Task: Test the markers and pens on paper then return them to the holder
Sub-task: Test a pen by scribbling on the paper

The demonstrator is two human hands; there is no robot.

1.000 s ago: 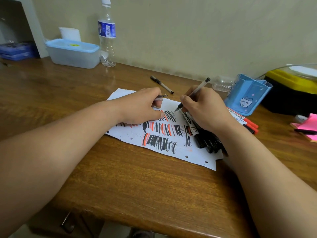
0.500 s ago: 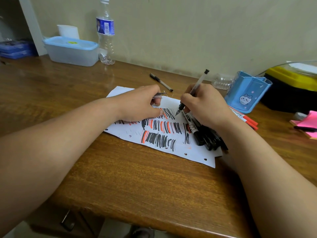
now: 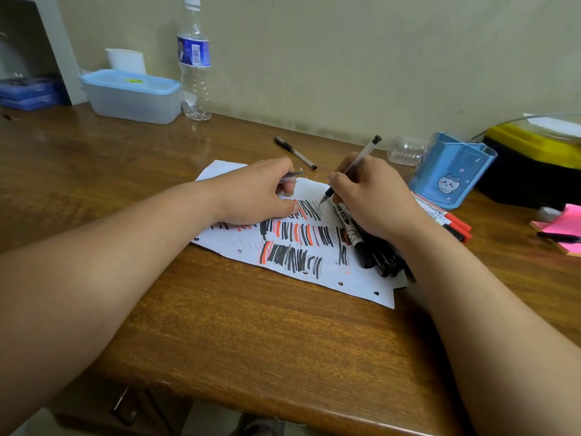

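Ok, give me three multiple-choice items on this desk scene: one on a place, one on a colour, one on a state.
1. Where does the blue holder stand relative to the paper?
A. On it
B. To its right, near the wall
C. Lying on its left

2. What colours are the strokes on the paper?
A. Blue and green
B. Black only
C. Black and orange-red

3. What is the right hand doing?
A. Gripping a clear pen, tip at the paper
B. Lying flat and empty
C. Reaching into the holder

1 B: the holder stands past the sheet's right edge, close to the wall.
2 C: black and orange-red strokes alternate in rows.
3 A: it curls round the pen above the scribbles, while the left hand holds the pen cap.
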